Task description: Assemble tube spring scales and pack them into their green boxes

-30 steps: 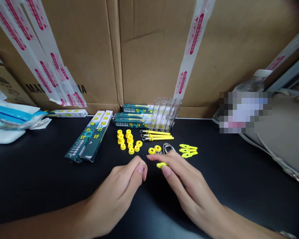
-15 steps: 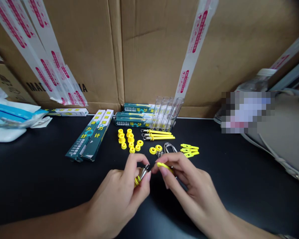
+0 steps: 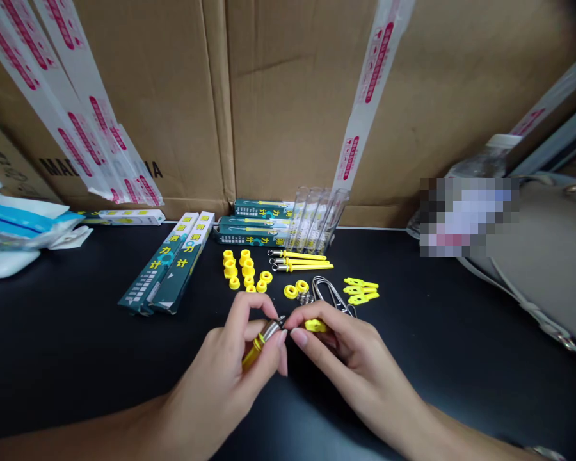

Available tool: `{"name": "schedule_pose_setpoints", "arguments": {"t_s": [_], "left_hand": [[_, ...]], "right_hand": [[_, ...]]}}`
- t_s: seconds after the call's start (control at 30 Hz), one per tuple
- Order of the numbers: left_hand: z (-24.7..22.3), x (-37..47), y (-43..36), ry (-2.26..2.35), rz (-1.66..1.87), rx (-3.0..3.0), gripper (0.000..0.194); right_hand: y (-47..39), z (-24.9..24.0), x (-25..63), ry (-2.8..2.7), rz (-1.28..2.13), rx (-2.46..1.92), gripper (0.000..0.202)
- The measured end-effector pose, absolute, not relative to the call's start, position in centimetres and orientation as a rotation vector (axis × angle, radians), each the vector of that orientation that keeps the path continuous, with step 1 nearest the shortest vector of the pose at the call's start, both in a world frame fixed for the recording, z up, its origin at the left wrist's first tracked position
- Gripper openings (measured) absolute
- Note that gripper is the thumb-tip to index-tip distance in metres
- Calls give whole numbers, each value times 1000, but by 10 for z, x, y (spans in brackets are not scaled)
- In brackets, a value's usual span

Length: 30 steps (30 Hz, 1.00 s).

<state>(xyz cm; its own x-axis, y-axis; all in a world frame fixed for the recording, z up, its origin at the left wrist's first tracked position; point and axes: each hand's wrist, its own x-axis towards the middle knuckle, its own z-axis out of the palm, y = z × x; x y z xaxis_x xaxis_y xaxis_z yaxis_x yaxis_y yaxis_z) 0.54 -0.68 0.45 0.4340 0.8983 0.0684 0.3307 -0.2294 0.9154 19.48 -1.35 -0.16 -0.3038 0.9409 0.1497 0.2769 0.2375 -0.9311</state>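
Observation:
My left hand (image 3: 221, 368) is closed around a yellow rod (image 3: 251, 356) whose upper end carries a metal coil spring (image 3: 271, 330). A small dark loop tops the spring, tilted up to the right. My right hand (image 3: 365, 371) has its thumb and index fingertips beside that loop. Tucked in its curled fingers is a flat yellow tab (image 3: 315, 326), mostly hidden. Beyond the hands lie wire hooks (image 3: 327, 288), small metal coils (image 3: 306, 298), yellow rings (image 3: 290, 292), yellow caps (image 3: 248, 267), more yellow tabs (image 3: 361, 299) and three spring-ended yellow rods (image 3: 307, 266).
Clear tubes (image 3: 320, 224) stand leaning at the back against printed boxes (image 3: 249, 235). Two green boxes (image 3: 173, 282) lie at left. A blue-white packet (image 3: 24, 221) is far left; a bottle (image 3: 489, 160) and grey bag (image 3: 552, 237) are right. Taped cardboard (image 3: 288, 128) closes off the back.
My right hand has come left, bringing its fingertips to the spring's loop. The yellow tab has turned within its fingers and shows less. The whole view has shifted slightly.

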Motion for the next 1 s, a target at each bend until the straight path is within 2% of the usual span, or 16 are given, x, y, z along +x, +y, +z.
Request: {"name": "schedule_pose_setpoints", "arguments": {"t_s": [0.33,0.57,0.83,1.0], "left_hand": [[6,6,-6,951,726,1722,9],[4,4,-6,928,718,1677,10],[9,5,-4,884,743,1584,7],[14,4,-4,835,726,1461,20]], "right_hand": [[-14,-2,194,-1704,1127,-1142,18],[-12,4,192,-1554,1364,-1001,15],[-13,3,195,-1753,1068,-1070,17],[-12,5,197,-1779,1020,-1004,17]]}}
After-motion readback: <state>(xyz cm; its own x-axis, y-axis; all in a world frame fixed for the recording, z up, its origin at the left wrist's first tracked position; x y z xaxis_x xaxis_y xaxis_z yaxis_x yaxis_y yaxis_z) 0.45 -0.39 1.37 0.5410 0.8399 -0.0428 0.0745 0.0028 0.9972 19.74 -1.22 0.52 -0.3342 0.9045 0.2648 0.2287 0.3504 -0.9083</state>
